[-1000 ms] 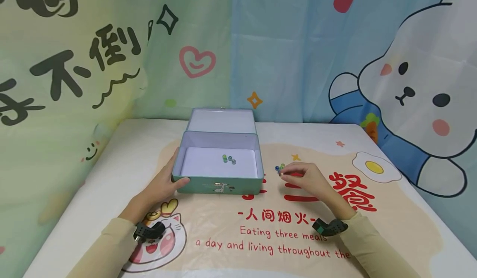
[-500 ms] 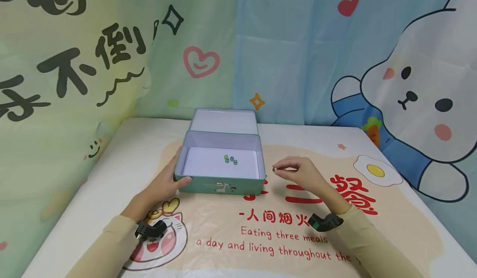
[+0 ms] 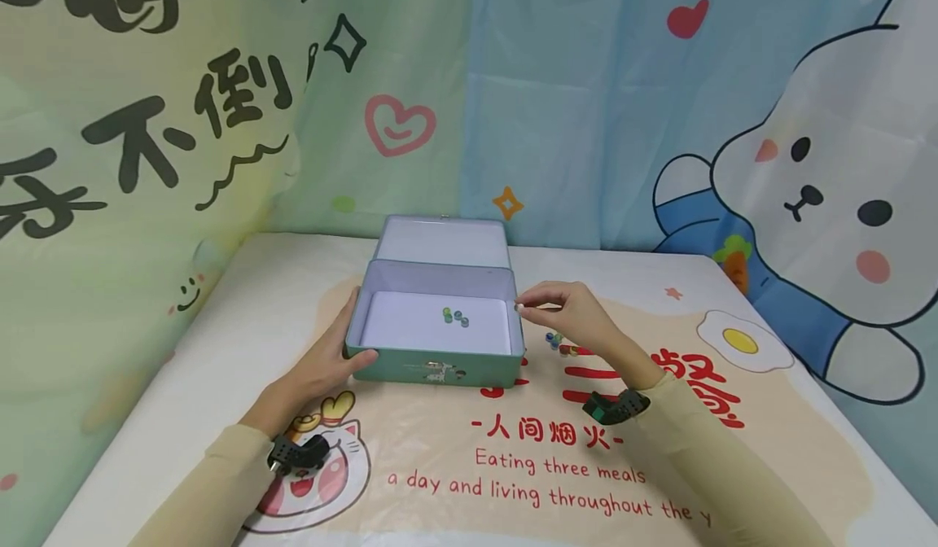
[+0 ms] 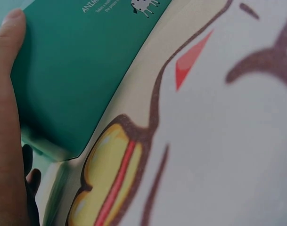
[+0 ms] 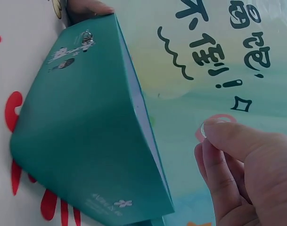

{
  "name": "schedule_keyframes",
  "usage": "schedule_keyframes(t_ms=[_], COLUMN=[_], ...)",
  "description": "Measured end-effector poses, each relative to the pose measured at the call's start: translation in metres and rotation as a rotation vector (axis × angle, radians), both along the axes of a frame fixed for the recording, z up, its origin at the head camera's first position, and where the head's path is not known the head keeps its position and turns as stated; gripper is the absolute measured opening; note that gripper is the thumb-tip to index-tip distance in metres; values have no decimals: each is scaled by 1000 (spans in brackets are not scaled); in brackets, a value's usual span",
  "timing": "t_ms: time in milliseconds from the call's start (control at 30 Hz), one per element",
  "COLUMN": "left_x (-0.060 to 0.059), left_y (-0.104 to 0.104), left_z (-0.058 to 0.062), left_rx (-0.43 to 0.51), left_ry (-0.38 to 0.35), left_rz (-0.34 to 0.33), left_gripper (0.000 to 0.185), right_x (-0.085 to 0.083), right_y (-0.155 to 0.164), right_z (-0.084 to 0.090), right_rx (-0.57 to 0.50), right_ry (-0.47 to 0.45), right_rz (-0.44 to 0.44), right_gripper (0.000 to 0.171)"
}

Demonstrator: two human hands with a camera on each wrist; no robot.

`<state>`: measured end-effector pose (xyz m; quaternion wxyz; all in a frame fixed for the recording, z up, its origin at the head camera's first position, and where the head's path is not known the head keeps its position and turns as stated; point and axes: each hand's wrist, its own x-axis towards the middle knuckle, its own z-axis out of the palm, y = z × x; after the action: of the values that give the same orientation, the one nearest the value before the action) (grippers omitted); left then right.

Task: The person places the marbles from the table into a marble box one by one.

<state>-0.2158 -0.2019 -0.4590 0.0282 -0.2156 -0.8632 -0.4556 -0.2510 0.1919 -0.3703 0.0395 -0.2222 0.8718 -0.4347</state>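
A green tin box (image 3: 434, 368) stands on the table with its lid (image 3: 443, 242) raised at the back. Inside, on the pale floor, lie several small green and blue glass marbles (image 3: 449, 316). My left hand (image 3: 318, 364) grips the box's left front corner, thumb on the front wall; the left wrist view shows the thumb (image 4: 6, 52) against the green side. Just off the right rim, my right hand (image 3: 564, 316) pinches a small clear marble (image 5: 203, 130) between thumb and fingertips. Most of that marble is hidden.
More loose marbles (image 3: 554, 339) lie on the table to the right of the box, partly below my right hand. A printed cloth (image 3: 542, 482) covers the table. Behind it hangs a printed curtain (image 3: 542, 124).
My right hand has left the loose marbles and moved left and away from me, up to the box's right rim, with a marble pinched. The left hand keeps its grip on the box.
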Motion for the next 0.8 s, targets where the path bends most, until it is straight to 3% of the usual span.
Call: schedule_keyframes(t_ms=[133,367,600,800], left_x=[4,-1,-6,-5], left_y=[-4,-3,-5,-10], left_z=[1,7,20,26], left_rx=[-25,-62,-185,-244], left_ry=[-2,28,45,17], left_rz=[8,-13,-15,-5], left_gripper=[106,101,94,99], right_x=[-9,-29,-48,-59], right_y=[-15,-32,-41,-52], right_z=[0,4,11,14], right_rx=[3,44,116,165], right_ry=[-15,-15,1,2], right_rz=[24,47,70,66], right_gripper=[25,23,25,26])
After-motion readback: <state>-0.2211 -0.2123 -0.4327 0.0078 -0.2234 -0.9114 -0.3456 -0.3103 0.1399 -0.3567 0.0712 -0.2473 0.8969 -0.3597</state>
